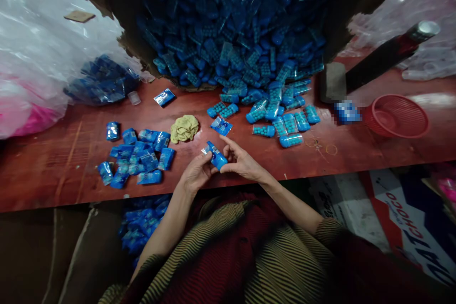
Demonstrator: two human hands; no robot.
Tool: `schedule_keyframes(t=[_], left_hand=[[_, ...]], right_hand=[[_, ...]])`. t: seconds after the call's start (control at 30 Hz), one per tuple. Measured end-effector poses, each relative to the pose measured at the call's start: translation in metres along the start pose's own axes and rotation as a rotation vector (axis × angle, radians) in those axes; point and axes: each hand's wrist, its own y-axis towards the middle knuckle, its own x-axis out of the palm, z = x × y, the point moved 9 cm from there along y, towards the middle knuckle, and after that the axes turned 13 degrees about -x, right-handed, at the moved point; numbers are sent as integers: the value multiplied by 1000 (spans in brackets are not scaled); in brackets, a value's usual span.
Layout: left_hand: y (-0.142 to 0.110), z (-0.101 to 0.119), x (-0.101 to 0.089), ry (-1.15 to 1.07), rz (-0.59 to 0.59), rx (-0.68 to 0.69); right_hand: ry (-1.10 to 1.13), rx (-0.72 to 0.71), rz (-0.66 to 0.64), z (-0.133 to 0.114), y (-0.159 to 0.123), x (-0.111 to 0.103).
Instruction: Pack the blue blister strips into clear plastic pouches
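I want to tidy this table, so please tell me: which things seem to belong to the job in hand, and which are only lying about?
Likely in the job:
blue pack between left hand and right hand
flat blue wrapper
printed blue packs at left
blue-capped bead containers

Likely just lying about:
red basket
small clear cup
crumpled yellow cloth, use unclear

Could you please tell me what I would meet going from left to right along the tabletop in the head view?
Pink-and-clear plastic bag, cluster of wrapped blue packs, yellow cloth, held blue pack, loose blue-capped containers, red basket.
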Motion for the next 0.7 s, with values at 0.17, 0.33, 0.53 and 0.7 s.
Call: schedule_keyframes(t=[0.17,0.33,0.53,0.7], left_hand=[[1,1,7,66,-84,-37],[-1,-1,16,49,-144,-64],[-1,0,17,61,-111,-61],[-3,1,17,115,-79,-25]], right_hand=[[-55,-53,-19,0,0,-1],[-41,-83,-20,-2,1,-1],[-40,-91,2,-1,0,-4],[13,-81,2,-1,1,-4]])
